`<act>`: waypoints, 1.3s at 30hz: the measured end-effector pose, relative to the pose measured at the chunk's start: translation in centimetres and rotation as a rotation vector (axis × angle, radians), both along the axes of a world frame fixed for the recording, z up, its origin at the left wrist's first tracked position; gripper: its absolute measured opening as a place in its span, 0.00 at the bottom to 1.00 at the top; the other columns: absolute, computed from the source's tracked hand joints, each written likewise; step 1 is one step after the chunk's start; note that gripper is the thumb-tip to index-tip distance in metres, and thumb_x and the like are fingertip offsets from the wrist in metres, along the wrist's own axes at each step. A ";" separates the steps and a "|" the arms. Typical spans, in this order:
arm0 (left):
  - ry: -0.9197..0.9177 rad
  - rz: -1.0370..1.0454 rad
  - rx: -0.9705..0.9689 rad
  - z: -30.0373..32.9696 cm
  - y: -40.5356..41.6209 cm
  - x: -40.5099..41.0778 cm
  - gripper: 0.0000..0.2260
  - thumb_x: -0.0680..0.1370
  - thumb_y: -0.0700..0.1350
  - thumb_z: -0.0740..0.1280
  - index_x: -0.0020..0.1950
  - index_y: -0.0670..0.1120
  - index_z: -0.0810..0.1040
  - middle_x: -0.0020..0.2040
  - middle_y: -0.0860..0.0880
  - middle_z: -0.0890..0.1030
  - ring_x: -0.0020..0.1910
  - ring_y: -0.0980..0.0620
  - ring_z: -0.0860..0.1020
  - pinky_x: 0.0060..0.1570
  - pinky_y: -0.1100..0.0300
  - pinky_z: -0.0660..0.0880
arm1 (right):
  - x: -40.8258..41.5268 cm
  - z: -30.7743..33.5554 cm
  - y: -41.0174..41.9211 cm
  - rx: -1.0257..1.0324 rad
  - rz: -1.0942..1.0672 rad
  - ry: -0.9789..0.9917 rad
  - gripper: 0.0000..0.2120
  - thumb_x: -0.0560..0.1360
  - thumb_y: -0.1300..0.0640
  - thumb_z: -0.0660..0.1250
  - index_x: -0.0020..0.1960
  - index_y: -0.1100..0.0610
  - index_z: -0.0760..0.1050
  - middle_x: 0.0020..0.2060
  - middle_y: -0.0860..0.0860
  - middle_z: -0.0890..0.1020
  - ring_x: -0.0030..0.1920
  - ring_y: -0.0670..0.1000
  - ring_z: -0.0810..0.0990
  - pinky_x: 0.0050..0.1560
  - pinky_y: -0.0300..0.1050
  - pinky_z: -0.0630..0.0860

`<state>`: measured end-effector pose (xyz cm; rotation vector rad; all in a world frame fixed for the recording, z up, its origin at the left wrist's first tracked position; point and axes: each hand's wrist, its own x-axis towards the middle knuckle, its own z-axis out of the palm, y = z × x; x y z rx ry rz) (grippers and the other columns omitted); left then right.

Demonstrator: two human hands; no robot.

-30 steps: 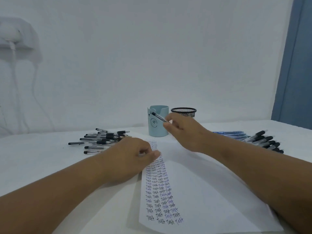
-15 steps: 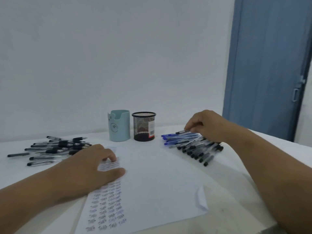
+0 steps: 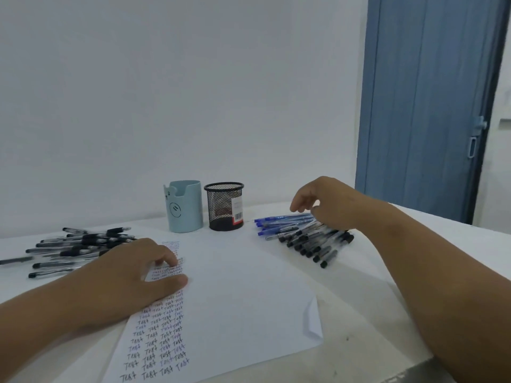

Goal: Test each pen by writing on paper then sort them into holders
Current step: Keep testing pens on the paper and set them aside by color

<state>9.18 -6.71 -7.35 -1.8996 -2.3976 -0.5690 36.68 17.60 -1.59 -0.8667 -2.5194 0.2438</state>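
Observation:
A white sheet of paper (image 3: 249, 299) lies on the white table, its left side filled with columns of the word "Test". My left hand (image 3: 132, 275) rests on the sheet's upper left part, fingers and thumb pressing it down. My right hand (image 3: 326, 205) hovers just above the right-hand pile, fingers loosely curled, with no pen visible in it. That pile holds several blue pens (image 3: 279, 221) and several black-capped pens (image 3: 318, 244). A second pile of black pens (image 3: 74, 247) lies at the left. A light blue holder (image 3: 185, 208) and a black mesh holder (image 3: 224, 208) stand behind the paper.
The paper's right corner (image 3: 313, 319) is folded up. The table's front right edge (image 3: 414, 366) runs close under my right forearm. A blue door (image 3: 423, 106) stands behind the table at the right, and a white wall is behind the holders.
My right hand carried a pen from near the light blue holder to the right pile, laid it there and lifted its fingers. The view swung right. My left hand stayed on the paper.

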 end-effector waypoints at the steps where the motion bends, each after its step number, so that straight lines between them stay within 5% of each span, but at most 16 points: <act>1: -0.001 -0.004 -0.006 0.1 0.0 0.1 0.29 0.64 0.80 0.55 0.55 0.65 0.76 0.55 0.68 0.76 0.57 0.70 0.71 0.58 0.66 0.67 | -0.7 0.0 -0.7 0.019 0.033 0.030 0.24 0.74 0.74 0.58 0.49 0.50 0.83 0.46 0.45 0.83 0.51 0.45 0.81 0.51 0.37 0.78; 7: -0.012 0.015 0.113 0.9 -0.6 -0.6 0.16 0.73 0.66 0.67 0.55 0.61 0.80 0.53 0.67 0.78 0.53 0.74 0.72 0.51 0.75 0.68 | -8.7 -0.4 -5.9 -0.034 0.307 0.013 0.10 0.78 0.60 0.66 0.49 0.48 0.83 0.42 0.41 0.81 0.41 0.42 0.80 0.44 0.30 0.76; 10: -0.028 0.030 0.289 2.1 -0.7 -2.2 0.02 0.76 0.52 0.73 0.48 0.58 0.83 0.49 0.60 0.82 0.51 0.64 0.78 0.56 0.63 0.75 | -12.5 -0.9 -7.1 -0.037 0.411 -0.117 0.07 0.77 0.57 0.68 0.47 0.45 0.81 0.40 0.39 0.79 0.42 0.42 0.79 0.46 0.36 0.76; 14: -0.024 0.141 0.282 3.6 -2.7 -5.7 0.12 0.74 0.38 0.71 0.42 0.57 0.83 0.46 0.56 0.83 0.44 0.59 0.78 0.43 0.70 0.72 | -16.6 -1.5 -8.5 0.011 0.481 -0.192 0.02 0.76 0.52 0.70 0.47 0.45 0.81 0.40 0.39 0.81 0.42 0.38 0.77 0.43 0.32 0.71; 19: -0.004 0.266 -0.063 3.8 -4.9 -9.6 0.09 0.71 0.43 0.75 0.44 0.58 0.84 0.47 0.57 0.82 0.44 0.61 0.78 0.43 0.68 0.73 | -18.5 -4.0 -8.2 0.039 0.497 -0.198 0.04 0.76 0.47 0.70 0.46 0.46 0.80 0.42 0.41 0.82 0.41 0.39 0.77 0.42 0.35 0.71; 22: 0.003 0.267 -0.090 3.6 -5.1 -10.6 0.07 0.72 0.45 0.76 0.42 0.58 0.84 0.45 0.57 0.82 0.39 0.65 0.76 0.40 0.72 0.70 | -18.2 -5.4 -7.6 0.020 0.525 -0.075 0.04 0.77 0.46 0.69 0.44 0.45 0.78 0.42 0.40 0.81 0.42 0.41 0.77 0.42 0.35 0.73; 32: 0.087 0.298 -0.076 2.9 -5.4 -12.0 0.11 0.75 0.41 0.74 0.42 0.59 0.81 0.45 0.58 0.81 0.43 0.61 0.76 0.38 0.75 0.67 | -17.3 -5.9 -7.8 0.001 0.559 -0.040 0.02 0.78 0.49 0.69 0.48 0.45 0.80 0.44 0.39 0.81 0.46 0.45 0.78 0.46 0.33 0.73; 36: 0.035 0.273 0.098 3.7 -5.5 -11.6 0.13 0.80 0.41 0.68 0.42 0.58 0.81 0.44 0.57 0.82 0.44 0.59 0.77 0.40 0.72 0.68 | -17.0 -5.8 -8.0 -0.012 0.548 -0.051 0.03 0.79 0.49 0.68 0.51 0.45 0.81 0.46 0.40 0.81 0.48 0.45 0.78 0.49 0.34 0.74; 39: -0.373 0.190 0.478 4.6 -5.2 -10.4 0.06 0.79 0.41 0.70 0.45 0.50 0.85 0.41 0.52 0.85 0.35 0.58 0.77 0.37 0.68 0.70 | -16.9 -5.7 -8.1 -0.019 0.537 -0.064 0.05 0.79 0.48 0.68 0.52 0.45 0.80 0.47 0.40 0.81 0.49 0.44 0.77 0.51 0.37 0.75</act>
